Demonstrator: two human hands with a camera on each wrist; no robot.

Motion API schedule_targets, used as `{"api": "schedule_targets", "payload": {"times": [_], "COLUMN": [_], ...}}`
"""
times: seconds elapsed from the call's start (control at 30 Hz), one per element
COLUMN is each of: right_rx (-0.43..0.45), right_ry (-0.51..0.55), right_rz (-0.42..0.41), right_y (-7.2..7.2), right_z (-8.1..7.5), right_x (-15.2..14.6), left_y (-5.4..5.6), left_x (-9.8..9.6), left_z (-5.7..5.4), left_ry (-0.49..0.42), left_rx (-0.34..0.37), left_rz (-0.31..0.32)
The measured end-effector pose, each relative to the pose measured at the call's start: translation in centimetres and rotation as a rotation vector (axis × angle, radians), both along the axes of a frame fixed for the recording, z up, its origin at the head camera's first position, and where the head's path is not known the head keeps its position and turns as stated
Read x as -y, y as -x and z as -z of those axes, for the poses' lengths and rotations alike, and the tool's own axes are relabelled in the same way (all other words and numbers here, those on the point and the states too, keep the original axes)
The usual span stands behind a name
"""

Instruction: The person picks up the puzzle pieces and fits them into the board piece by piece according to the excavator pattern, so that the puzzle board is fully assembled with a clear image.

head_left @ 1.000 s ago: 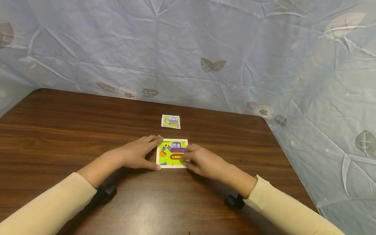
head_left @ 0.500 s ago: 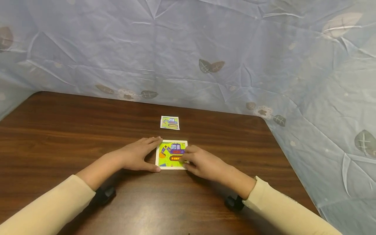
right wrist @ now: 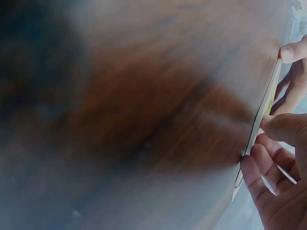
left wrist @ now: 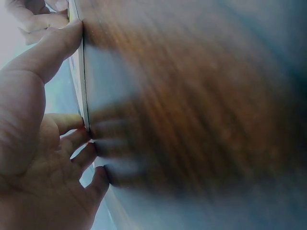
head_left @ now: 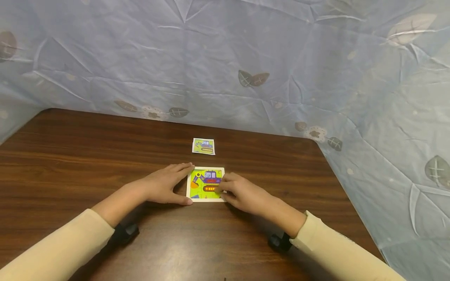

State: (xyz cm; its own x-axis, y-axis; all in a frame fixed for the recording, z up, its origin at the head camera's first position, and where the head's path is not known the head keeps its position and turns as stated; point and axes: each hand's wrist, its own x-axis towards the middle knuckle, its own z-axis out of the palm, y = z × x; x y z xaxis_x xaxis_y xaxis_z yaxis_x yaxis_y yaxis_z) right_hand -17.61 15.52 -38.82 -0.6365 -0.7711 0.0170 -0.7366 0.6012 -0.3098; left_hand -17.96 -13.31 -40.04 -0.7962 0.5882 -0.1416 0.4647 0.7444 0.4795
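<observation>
A small jigsaw puzzle (head_left: 200, 192) in a white-bordered tray (head_left: 204, 200) lies in front of me, with a purple excavator on a lime-green ground. My left hand (head_left: 165, 185) spans the tray's left edge, thumb at the near corner and straight fingertips at the far one. Over the puzzle's right side, my right hand (head_left: 242, 192) has bent fingers, and its fingertips cover the lower right of the picture. In the right wrist view the thumb (right wrist: 283, 125) and fingertips sit close together at the tray's edge; I cannot tell whether they pinch a piece.
Beyond the tray, a small printed card (head_left: 204, 146) with the same excavator lies on the dark wood-grain table (head_left: 105, 148). A pale blue-grey cloth (head_left: 211, 50) with leaf prints hangs behind the table and down its right side. Both wrists carry black straps.
Both hands keep their places around the puzzle; the right fingertips stay over its lower right. The whole head view shifts very slightly.
</observation>
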Motion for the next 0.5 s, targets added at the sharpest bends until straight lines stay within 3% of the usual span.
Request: {"api": "schedule_targets", "payload": {"times": [0.3,0.5], "right_rx": [-0.002,-0.026], "right_ry": [-0.051,-0.032], "right_rz": [-0.013,0.014], "right_y": [0.0,0.0], "right_z": [-0.4,-1.0], "right_x": [0.1,-1.0], "left_y": [0.0,-0.1], "left_x": [0.2,0.5], "left_z": [0.0,-0.4], "left_ry": [-0.015,-0.029], "left_rx": [0.000,0.048], "left_rz": [0.004,0.007]}}
